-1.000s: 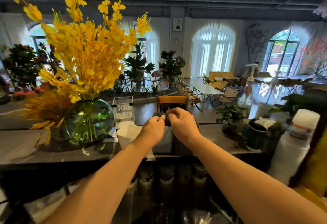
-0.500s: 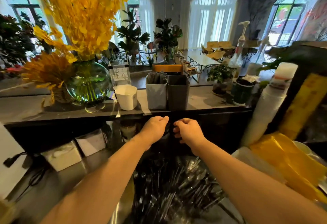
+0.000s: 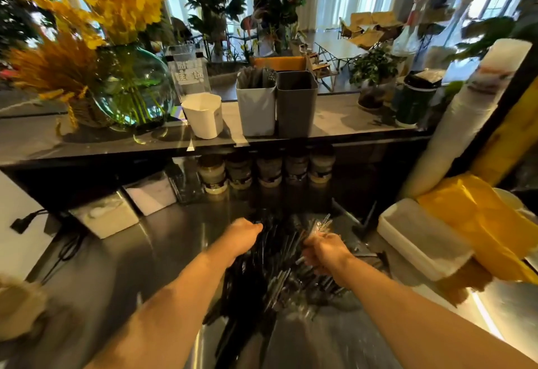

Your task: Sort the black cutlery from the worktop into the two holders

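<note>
Most black cutlery (image 3: 259, 278) lies heaped on the bench (image 3: 131, 266). The light grey holder (image 3: 256, 109) has some, and the dark grey holder (image 3: 295, 106) looks empty. My right hand (image 3: 324, 252) grips several pieces; my left hand (image 3: 243, 236) is too blurred to tell.

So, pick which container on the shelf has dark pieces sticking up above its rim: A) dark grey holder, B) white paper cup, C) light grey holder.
C: dark pieces rise above the rim of the light grey holder, none above the dark grey holder beside it.

Person's L hand (image 3: 243, 237) & R hand (image 3: 324, 253), both bare; forearms (image 3: 174, 304) bare too, uncovered approx. to elbows.
</note>
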Available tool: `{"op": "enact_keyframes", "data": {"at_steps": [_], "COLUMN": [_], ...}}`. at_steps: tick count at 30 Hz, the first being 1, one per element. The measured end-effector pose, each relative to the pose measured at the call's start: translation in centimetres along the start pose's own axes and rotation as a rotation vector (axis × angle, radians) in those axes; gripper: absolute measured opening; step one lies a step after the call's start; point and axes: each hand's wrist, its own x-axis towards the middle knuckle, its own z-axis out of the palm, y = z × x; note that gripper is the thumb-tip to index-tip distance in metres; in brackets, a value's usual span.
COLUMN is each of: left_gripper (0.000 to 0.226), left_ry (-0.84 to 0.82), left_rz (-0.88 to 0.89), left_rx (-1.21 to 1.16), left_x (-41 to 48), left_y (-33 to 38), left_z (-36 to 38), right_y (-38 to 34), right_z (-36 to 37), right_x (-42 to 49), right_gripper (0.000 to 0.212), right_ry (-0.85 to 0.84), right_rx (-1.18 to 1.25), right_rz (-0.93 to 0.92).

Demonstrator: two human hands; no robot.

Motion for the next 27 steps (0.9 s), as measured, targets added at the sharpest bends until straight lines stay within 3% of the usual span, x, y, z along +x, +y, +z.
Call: {"op": "enact_keyframes", "data": {"at_steps": [2,6,8,10,12,14,16,20,23,27], "left_gripper": [0.038,0.024,0.028,0.05,0.099,0.123,0.128,0.133,0.143,0.125], "left_ry": [0.013,0.05,0.069,0.068,0.049,0.001,-0.008,0.021,0.033,0.064], "left_rz": [-0.034,-0.098,-0.17,-0.244,-0.305,-0.352,-0.349,-0.405,-0.446,-0.386], "left_rx": [0.037,0.027,0.007,0.007,0.037,0.036,0.066,0.12,0.223,0.26], "left_x": [1.0,2.4,3.0,4.3,6.9,12.4,15.0,14.2,12.7,12.7], "left_y": [-1.8,-5.0,-6.2,-8.2,-11.0,-16.6,-19.5,-18.2,-15.7,-13.2], "left_z": [0.1,0.5,0.4,0.6,1.3,3.2,4.5,5.4,5.7,6.6], "right_y": [0.8,2.0,2.4,2.6,2.4,1.9,1.1,0.7,1.5,2.5], "right_z": [0.3,1.4,2.2,3.0,3.8,4.9,6.1,8.5,10.0,11.1], "right_x": [0.7,2.3,3.3,4.5,5.4,6.9,7.9,10.6,12.7,14.3], "right_gripper": [0.023,0.021,0.023,0.026,0.028,0.031,0.03,0.015,0.027,0.026], "right_ry": [-0.033,-0.045,-0.061,-0.077,-0.084,-0.083,-0.095,-0.115,-0.127,-0.124], "right_rx": [0.015,-0.031,-0.064,-0.071,-0.071,-0.095,-0.111,-0.108,-0.194,-0.209], "right_rz": [0.03,0.073,0.117,0.155,0.171,0.188,0.19,0.232,0.249,0.306]}}
